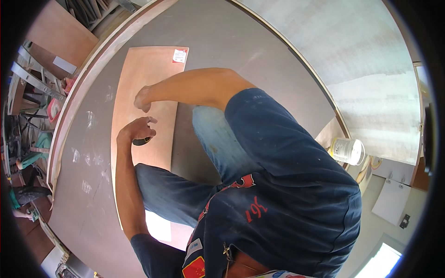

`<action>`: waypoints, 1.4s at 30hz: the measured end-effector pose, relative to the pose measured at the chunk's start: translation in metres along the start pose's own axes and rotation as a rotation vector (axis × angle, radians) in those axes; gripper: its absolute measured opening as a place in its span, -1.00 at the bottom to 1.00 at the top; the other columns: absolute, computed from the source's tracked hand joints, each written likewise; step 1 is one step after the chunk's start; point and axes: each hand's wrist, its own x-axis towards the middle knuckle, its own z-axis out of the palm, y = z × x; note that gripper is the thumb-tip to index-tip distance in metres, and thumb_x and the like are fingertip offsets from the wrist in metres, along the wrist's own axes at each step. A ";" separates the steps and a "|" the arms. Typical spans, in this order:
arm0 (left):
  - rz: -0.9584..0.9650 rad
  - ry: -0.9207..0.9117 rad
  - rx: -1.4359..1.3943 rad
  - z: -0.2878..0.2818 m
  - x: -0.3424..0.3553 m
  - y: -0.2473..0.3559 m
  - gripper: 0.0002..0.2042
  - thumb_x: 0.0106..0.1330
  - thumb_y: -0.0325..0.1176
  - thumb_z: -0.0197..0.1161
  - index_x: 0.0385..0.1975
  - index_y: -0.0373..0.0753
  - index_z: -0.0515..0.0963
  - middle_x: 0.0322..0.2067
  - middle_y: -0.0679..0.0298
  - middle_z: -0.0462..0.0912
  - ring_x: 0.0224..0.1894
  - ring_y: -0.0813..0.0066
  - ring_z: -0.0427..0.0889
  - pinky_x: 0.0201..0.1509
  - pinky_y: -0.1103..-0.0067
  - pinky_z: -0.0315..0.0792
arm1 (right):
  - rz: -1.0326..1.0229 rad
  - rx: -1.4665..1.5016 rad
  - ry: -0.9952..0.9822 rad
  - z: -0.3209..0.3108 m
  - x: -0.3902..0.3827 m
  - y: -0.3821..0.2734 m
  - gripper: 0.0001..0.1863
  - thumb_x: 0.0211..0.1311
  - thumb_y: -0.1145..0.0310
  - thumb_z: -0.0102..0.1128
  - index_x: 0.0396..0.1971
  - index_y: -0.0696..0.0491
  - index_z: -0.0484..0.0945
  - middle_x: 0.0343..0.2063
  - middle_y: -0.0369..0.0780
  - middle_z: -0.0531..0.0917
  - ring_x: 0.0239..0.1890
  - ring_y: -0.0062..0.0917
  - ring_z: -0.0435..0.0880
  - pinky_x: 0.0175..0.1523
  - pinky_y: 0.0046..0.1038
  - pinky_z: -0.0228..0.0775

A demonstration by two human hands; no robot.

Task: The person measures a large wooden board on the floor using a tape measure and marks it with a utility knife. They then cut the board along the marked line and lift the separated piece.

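Note:
A long, light-brown plywood panel [160,65] lies flat on a wide grey-brown surface [222,41], with a white and red label [179,56] near its far right corner. My left hand [137,129] is over the panel's middle, fingers curled. Under its palm shows part of a dark, rounded case with a touch of yellow, which looks like a tape measure [141,141]. Just beyond it, my right hand [143,98] reaches across from the right, fingers bent down toward the wood. Anything in those fingertips is hidden. My knees are bent beside the panel.
Light wooden edging [69,99] bounds the surface on the left. A white bucket [346,151] stands at right, near a large pale sheet [371,88]. Far left are a metal ladder [39,81], wood offcuts and teal cloth [41,146]. A bright patch [158,227] shows below my leg.

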 end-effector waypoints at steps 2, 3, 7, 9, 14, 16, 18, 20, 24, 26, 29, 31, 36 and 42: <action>0.010 -0.003 0.001 0.000 0.002 -0.001 -0.37 -0.07 -0.25 0.21 0.14 -0.16 0.40 -0.04 0.03 0.57 0.03 0.18 0.55 0.12 0.42 0.39 | -0.043 0.005 -0.024 0.000 0.004 0.005 -0.70 -0.02 0.34 0.12 -0.26 0.07 0.66 -0.29 -0.14 0.68 -0.20 -0.30 0.65 -0.19 -0.22 0.51; 0.020 -0.005 0.004 0.001 0.004 -0.001 -0.37 -0.07 -0.25 0.20 0.15 -0.16 0.40 -0.04 0.03 0.57 0.04 0.19 0.54 0.12 0.42 0.39 | -0.030 -0.001 -0.029 0.002 0.004 0.006 -0.70 -0.02 0.34 0.12 -0.26 0.07 0.66 -0.29 -0.13 0.68 -0.20 -0.30 0.65 -0.20 -0.21 0.51; 0.022 -0.009 0.016 0.003 0.011 -0.007 -0.36 -0.08 -0.24 0.20 0.15 -0.14 0.40 -0.05 0.07 0.57 0.03 0.20 0.54 0.11 0.41 0.38 | -0.028 -0.029 0.023 0.002 -0.004 0.003 -0.70 -0.02 0.33 0.12 -0.27 0.09 0.66 -0.28 -0.10 0.68 -0.20 -0.28 0.65 -0.21 -0.18 0.51; 0.014 0.001 -0.002 0.003 0.005 -0.009 -0.35 -0.09 -0.27 0.20 0.16 -0.17 0.39 -0.11 0.05 0.60 -0.02 0.20 0.56 0.07 0.41 0.40 | -0.042 -0.038 0.035 -0.007 -0.009 -0.005 -0.70 -0.02 0.33 0.12 -0.27 0.09 0.66 -0.28 -0.09 0.68 -0.20 -0.28 0.65 -0.21 -0.17 0.51; 0.026 0.021 -0.001 0.001 0.003 -0.002 -0.35 -0.09 -0.27 0.20 0.17 -0.17 0.38 -0.08 0.03 0.58 -0.01 0.17 0.56 0.06 0.39 0.40 | -0.031 -0.022 -0.008 0.001 -0.003 0.004 -0.70 -0.01 0.34 0.11 -0.26 0.10 0.65 -0.29 -0.08 0.67 -0.20 -0.25 0.65 -0.20 -0.16 0.51; 0.020 0.015 0.000 0.000 0.002 -0.002 -0.34 -0.09 -0.27 0.20 0.17 -0.15 0.38 -0.05 0.01 0.57 0.01 0.16 0.54 0.07 0.39 0.40 | -0.022 -0.028 -0.009 0.001 -0.003 0.003 -0.70 -0.01 0.33 0.12 -0.26 0.10 0.65 -0.29 -0.08 0.67 -0.20 -0.24 0.65 -0.19 -0.16 0.51; 0.016 0.006 0.011 0.000 0.000 -0.001 -0.34 -0.09 -0.26 0.20 0.17 -0.15 0.38 -0.01 0.01 0.55 0.02 0.15 0.54 0.08 0.38 0.39 | -0.021 -0.030 -0.013 -0.002 -0.005 0.001 -0.69 -0.01 0.33 0.12 -0.25 0.10 0.65 -0.28 -0.08 0.67 -0.19 -0.24 0.65 -0.19 -0.16 0.50; 0.022 0.013 0.014 -0.001 -0.001 -0.001 -0.34 -0.09 -0.26 0.20 0.17 -0.14 0.38 0.00 0.01 0.54 0.03 0.15 0.53 0.09 0.38 0.39 | -0.026 -0.033 -0.018 -0.003 -0.006 0.000 -0.69 -0.01 0.34 0.11 -0.25 0.10 0.65 -0.27 -0.08 0.67 -0.18 -0.24 0.64 -0.18 -0.16 0.50; 0.038 0.043 0.002 0.000 0.000 0.000 -0.34 -0.08 -0.25 0.20 0.18 -0.13 0.37 -0.02 0.03 0.55 0.02 0.16 0.53 0.09 0.38 0.39 | -0.021 -0.027 -0.003 -0.001 -0.011 0.004 -0.69 -0.02 0.35 0.10 -0.24 0.08 0.64 -0.26 -0.09 0.67 -0.16 -0.24 0.64 -0.17 -0.16 0.50; 0.042 0.044 0.006 0.001 0.002 0.001 -0.35 -0.07 -0.25 0.19 0.18 -0.12 0.37 -0.04 0.03 0.56 0.02 0.17 0.53 0.09 0.39 0.39 | -0.024 -0.018 -0.004 0.001 -0.010 0.005 -0.68 -0.02 0.35 0.10 -0.23 0.07 0.64 -0.26 -0.09 0.67 -0.16 -0.24 0.64 -0.16 -0.16 0.50; 0.037 0.045 0.014 0.005 0.005 -0.005 -0.36 -0.06 -0.24 0.19 0.17 -0.10 0.39 -0.06 0.06 0.58 0.01 0.19 0.54 0.09 0.39 0.39 | -0.038 -0.036 -0.001 0.002 -0.007 0.001 -0.69 -0.03 0.35 0.11 -0.24 0.07 0.65 -0.27 -0.09 0.67 -0.17 -0.25 0.64 -0.16 -0.17 0.50; 0.024 0.062 -0.003 0.010 0.001 -0.014 -0.38 -0.05 -0.24 0.19 0.16 -0.08 0.40 -0.07 0.11 0.59 -0.01 0.22 0.56 0.08 0.40 0.40 | -0.091 -0.046 0.002 0.002 0.002 -0.005 -0.69 -0.02 0.31 0.14 -0.25 0.06 0.65 -0.28 -0.10 0.68 -0.18 -0.26 0.65 -0.17 -0.18 0.50; 0.124 0.100 -0.228 -0.012 0.038 0.008 -0.42 -0.03 -0.19 0.22 0.12 -0.08 0.44 -0.04 0.09 0.58 -0.09 0.11 0.61 -0.03 0.36 0.48 | -0.013 -0.191 0.046 0.059 0.011 0.078 -0.67 0.08 0.15 0.19 -0.17 -0.04 0.65 -0.18 -0.18 0.66 -0.09 -0.33 0.62 -0.07 -0.22 0.47; -0.140 0.491 -0.326 0.016 0.013 -0.054 -0.33 0.06 -0.12 0.20 0.12 -0.41 0.25 -0.05 -0.10 0.55 0.02 0.02 0.56 0.14 0.29 0.37 | -0.057 0.185 0.163 -0.003 -0.017 -0.003 -0.68 0.05 0.30 0.11 -0.15 0.00 0.56 -0.26 -0.14 0.66 -0.17 -0.35 0.63 -0.11 -0.28 0.46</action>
